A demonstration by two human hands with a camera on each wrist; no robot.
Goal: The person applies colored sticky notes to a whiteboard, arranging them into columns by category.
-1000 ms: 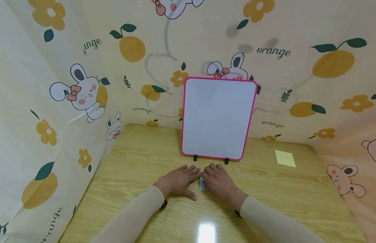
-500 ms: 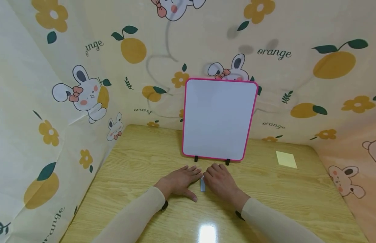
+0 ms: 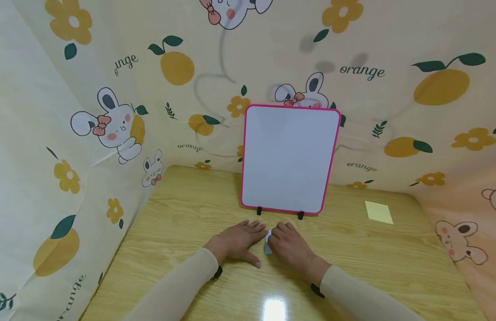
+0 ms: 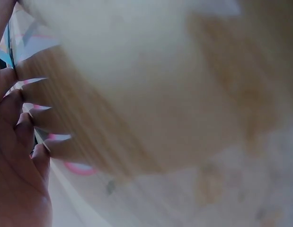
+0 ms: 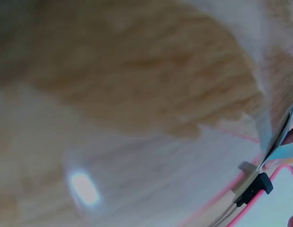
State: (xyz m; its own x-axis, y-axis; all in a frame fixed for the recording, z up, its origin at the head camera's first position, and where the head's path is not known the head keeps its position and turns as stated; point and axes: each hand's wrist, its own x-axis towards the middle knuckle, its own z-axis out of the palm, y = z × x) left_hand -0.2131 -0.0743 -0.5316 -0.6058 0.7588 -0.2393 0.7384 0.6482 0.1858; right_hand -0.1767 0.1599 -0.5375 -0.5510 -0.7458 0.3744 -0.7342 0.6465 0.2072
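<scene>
Between the two hands on the wooden table (image 3: 183,223) lies a narrow strip of folded light blue paper (image 3: 268,248). Palm down, the left hand (image 3: 239,241) rests to its left with fingers straight and the thumb spread, its fingertips at the paper's upper edge. The right hand (image 3: 292,248), fingers curled, holds the strip from the right side and covers part of it. In the right wrist view the light blue paper (image 5: 284,150) stands at the far right edge with its folded layers showing. Straight fingers of the left hand (image 4: 16,175) appear in the left wrist view.
A whiteboard (image 3: 289,160) with a pink frame stands upright on small black feet (image 3: 301,215) just beyond the hands. A pale yellow square of paper (image 3: 379,212) lies at the back right. Printed cloth walls (image 3: 215,58) enclose the table's back and sides.
The right hand has slid slightly toward the person along the strip, baring more of its far end. The left hand has stayed in place. The head view has shifted a little.
</scene>
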